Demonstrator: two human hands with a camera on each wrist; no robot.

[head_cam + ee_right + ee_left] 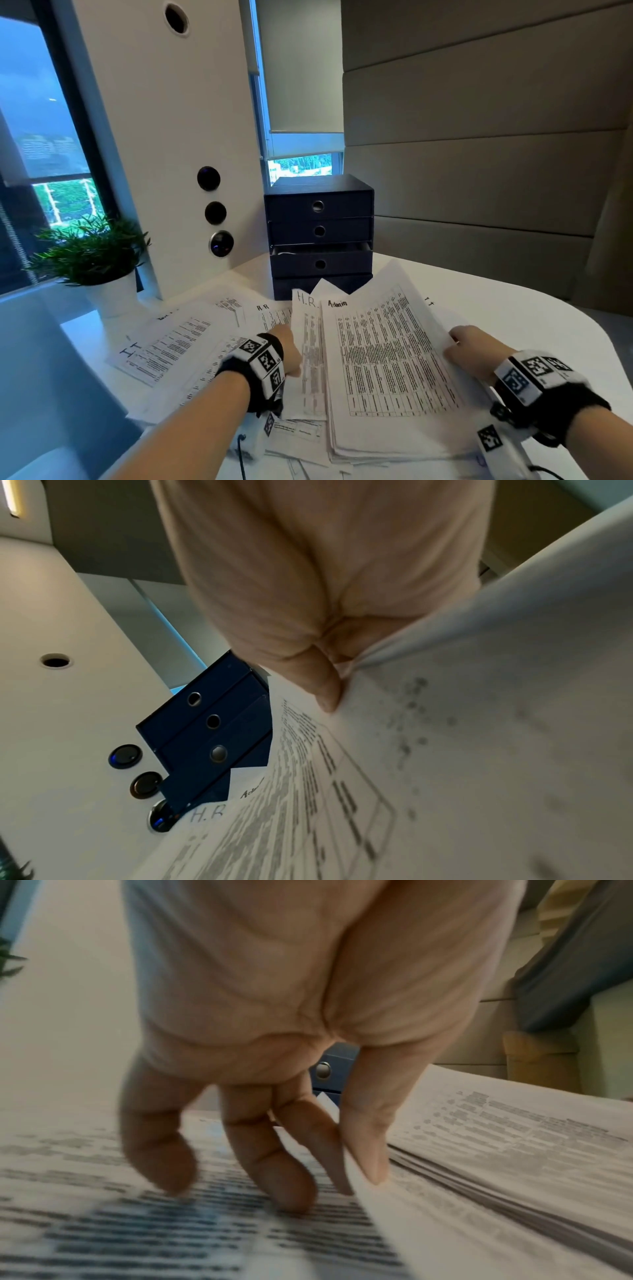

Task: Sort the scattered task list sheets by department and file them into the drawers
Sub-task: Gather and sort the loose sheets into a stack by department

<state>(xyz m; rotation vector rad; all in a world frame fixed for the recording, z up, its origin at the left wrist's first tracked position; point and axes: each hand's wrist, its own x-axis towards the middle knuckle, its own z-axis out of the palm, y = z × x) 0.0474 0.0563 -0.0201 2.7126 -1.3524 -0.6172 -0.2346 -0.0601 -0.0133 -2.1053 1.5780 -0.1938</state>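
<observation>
A thick stack of printed sheets (pixel 387 363) topped by one headed "Admin" lies raised at its right side on the white table (pixel 534 318). My right hand (pixel 471 349) grips the stack's right edge, thumb (pixel 325 693) on top and the paper (pixel 479 750) curling over the hidden fingers. My left hand (pixel 289 353) pinches the "H.R." sheet (pixel 308 342) beside the stack; thumb and forefinger (pixel 358 1183) hold its edge, the other fingers (pixel 274 1177) touch a printed sheet below. Behind stands the dark blue drawer unit (pixel 320 236), its third drawer (pixel 320 262) slightly pulled out.
Loose sheets marked "IT" (pixel 164 346) and "H.R" (pixel 270 313) are spread on the left of the table. A potted plant (pixel 96 253) stands at the far left by a white column (pixel 164 137). A padded wall is on the right.
</observation>
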